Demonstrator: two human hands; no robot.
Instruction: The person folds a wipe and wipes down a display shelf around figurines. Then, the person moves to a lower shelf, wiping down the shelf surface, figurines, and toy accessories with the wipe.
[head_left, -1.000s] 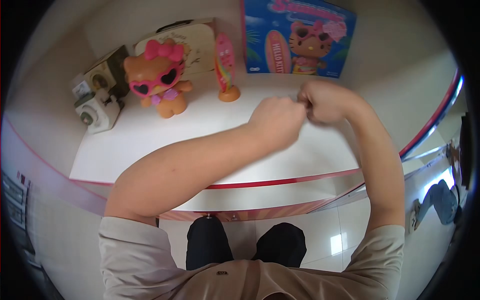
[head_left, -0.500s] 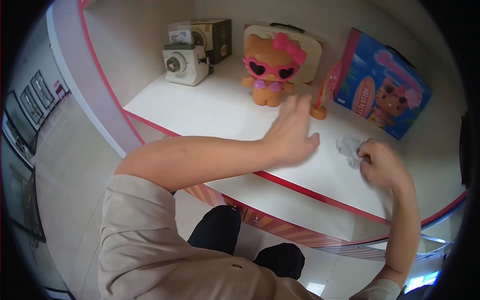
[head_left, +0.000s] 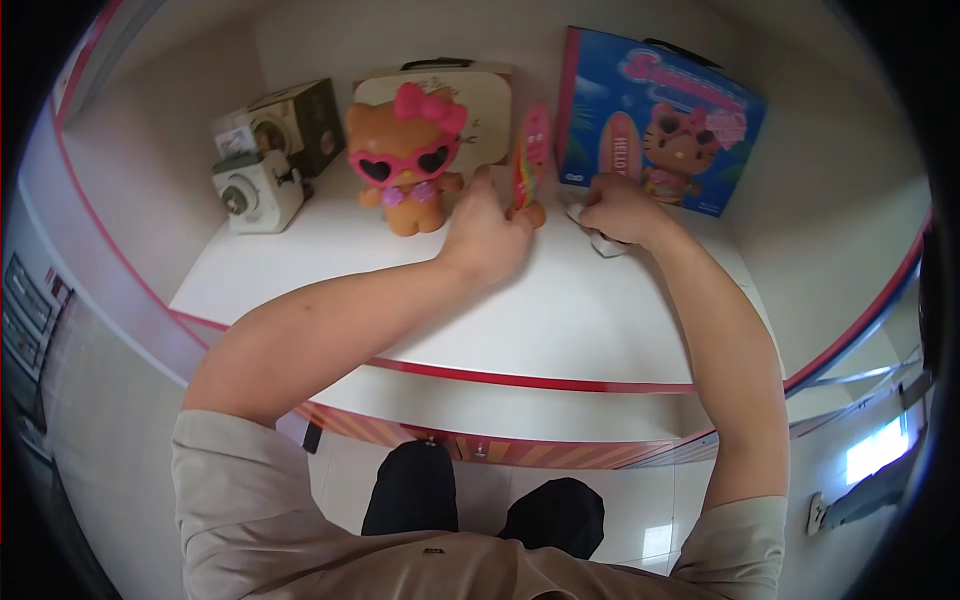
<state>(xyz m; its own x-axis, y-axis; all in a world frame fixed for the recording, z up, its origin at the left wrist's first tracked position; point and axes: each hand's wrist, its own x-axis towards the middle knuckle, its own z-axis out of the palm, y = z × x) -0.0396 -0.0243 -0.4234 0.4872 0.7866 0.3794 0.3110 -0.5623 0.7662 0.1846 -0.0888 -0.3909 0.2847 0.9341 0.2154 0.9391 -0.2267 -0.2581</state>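
My left hand [head_left: 487,232] is on the white shelf between a brown Hello Kitty figure [head_left: 407,160] and a small colourful surfboard [head_left: 531,160] on a round orange base. Its fingers are apart and point away from me. The thumb lies in front of the base, and whether it touches cannot be made out. A crumpled white cloth [head_left: 606,244] is pressed on the shelf under my right hand [head_left: 622,208], whose fingers are closed on it. That hand is just in front of a blue Hello Kitty box [head_left: 655,125]. The figure wears pink heart-shaped sunglasses and a bow.
A white toy camera [head_left: 258,195] stands at the left with a dark box [head_left: 305,125] behind it. Behind the figure leans a cream case [head_left: 490,110]. The shelf [head_left: 480,340] has a red front edge. At the lower right, another person's leg [head_left: 870,500] shows.
My view has turned right. My right hand has pushed the cloth farther back, close to the blue box. My left hand has come beside the surfboard's base.
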